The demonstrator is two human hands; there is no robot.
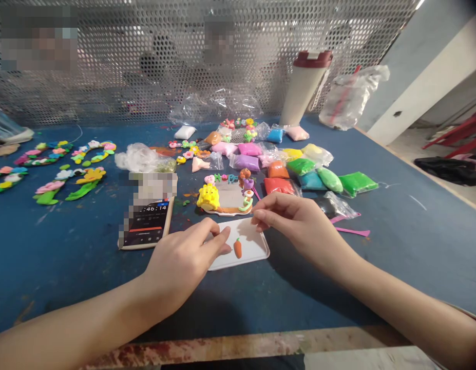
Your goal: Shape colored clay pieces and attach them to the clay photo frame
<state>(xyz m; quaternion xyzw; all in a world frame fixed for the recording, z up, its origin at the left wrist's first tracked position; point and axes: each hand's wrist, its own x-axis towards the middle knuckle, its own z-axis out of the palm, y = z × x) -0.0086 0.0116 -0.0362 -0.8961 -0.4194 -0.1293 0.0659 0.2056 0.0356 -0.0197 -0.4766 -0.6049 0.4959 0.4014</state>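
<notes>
A small white tray (pixel 247 252) lies on the table in front of me, with a little orange clay carrot (pixel 238 248) with a green tip on it. My left hand (pixel 187 257) reaches over the tray's left side, fingers bent and drawn together; what they hold, if anything, is hidden. Above the tray's far right corner, my right hand (pixel 287 216) has thumb and fingertips pinched together. Anything between them is too small to make out. Just beyond stands a decorated clay frame (pixel 227 196) with a yellow figure, coloured letters and small clay shapes.
Left of the tray lies a phone (pixel 149 223). Bags of coloured clay, including a green packet (pixel 358 183), spread behind and to the right. Pink tools (pixel 353 232) lie right. Clay-decorated rings (pixel 93 152) lie far left. A tumbler (pixel 305 90) stands before the perforated metal screen (pixel 145 61).
</notes>
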